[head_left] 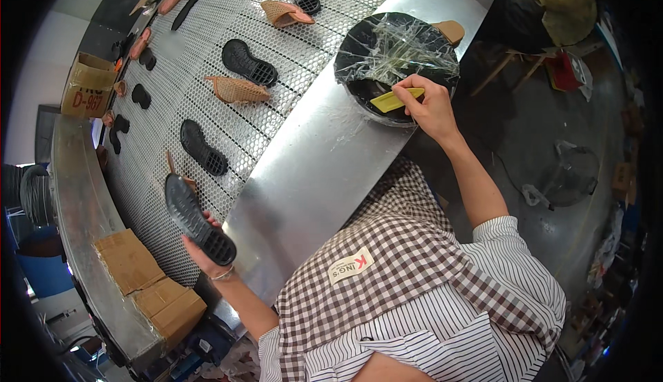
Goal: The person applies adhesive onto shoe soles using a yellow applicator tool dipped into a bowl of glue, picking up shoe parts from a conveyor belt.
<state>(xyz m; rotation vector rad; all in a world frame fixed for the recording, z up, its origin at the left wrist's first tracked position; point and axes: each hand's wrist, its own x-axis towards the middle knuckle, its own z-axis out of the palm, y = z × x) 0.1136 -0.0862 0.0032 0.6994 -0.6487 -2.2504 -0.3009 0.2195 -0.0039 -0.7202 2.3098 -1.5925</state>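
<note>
A black shoe sole (195, 216) rests in my left hand (204, 252), tilted, its fingers wrapped round the side and underneath. It is held over the near edge of the mesh conveyor. My right hand (429, 109) pinches a flat yellow tool (396, 100) that looks like a brush handle; its working end cannot be made out. This tool is over the near part of a round black bowl (341, 77). Crumpled clear plastic film (399, 45) covers much of the bowl, and its contents are hard to see.
On the mesh conveyor (159, 206) lie black soles (202, 149) and woven tan shoe uppers (238, 91). A metal ledge (297, 158) runs alongside, under the bowl. Cardboard (148, 282) lies at lower left, a carton (88, 85) beyond. Another person (559, 2) sits at upper right.
</note>
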